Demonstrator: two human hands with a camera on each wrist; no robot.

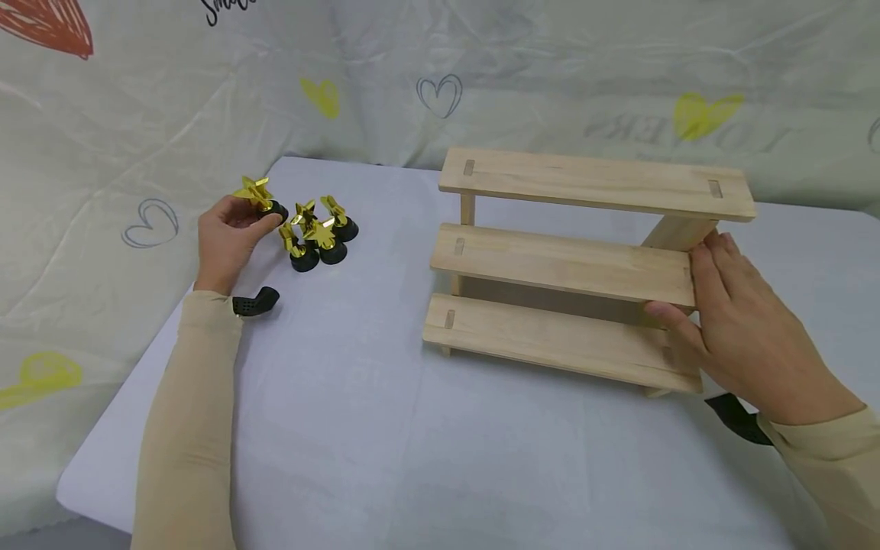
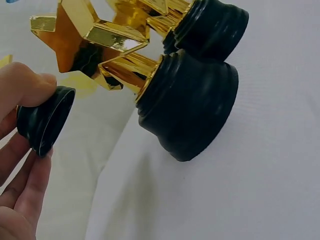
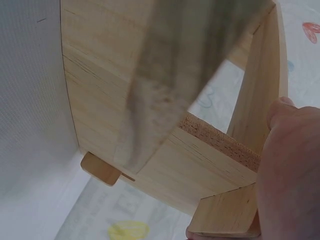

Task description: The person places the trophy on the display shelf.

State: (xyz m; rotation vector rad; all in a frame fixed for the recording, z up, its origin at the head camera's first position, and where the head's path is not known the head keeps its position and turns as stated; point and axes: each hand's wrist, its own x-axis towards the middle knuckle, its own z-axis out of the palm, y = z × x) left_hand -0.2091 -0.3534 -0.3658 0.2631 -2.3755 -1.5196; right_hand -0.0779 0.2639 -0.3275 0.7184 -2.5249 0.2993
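My left hand [image 1: 230, 237] pinches a gold star trophy [image 1: 256, 192] by its black base, between thumb and fingers. In the left wrist view the held base [image 2: 40, 117] is tilted, showing its rim. Close beside it, several more gold star trophies [image 1: 333, 250] stand grouped on the table; the nearest shows a round black base [image 2: 192, 107]. My right hand [image 1: 752, 328] holds the right end of a three-tier wooden shelf [image 1: 571, 256], thumb at the middle board and fingers along the side. The right wrist view shows the shelf's side panel [image 3: 100, 95] close up.
A white cloth covers the table [image 1: 357, 428]. Behind it hangs a pale curtain [image 1: 550, 84] with printed hearts. Black wrist mounts [image 1: 256, 302] sit at both cuffs. Something blurred crosses the right wrist view in front of the shelf.
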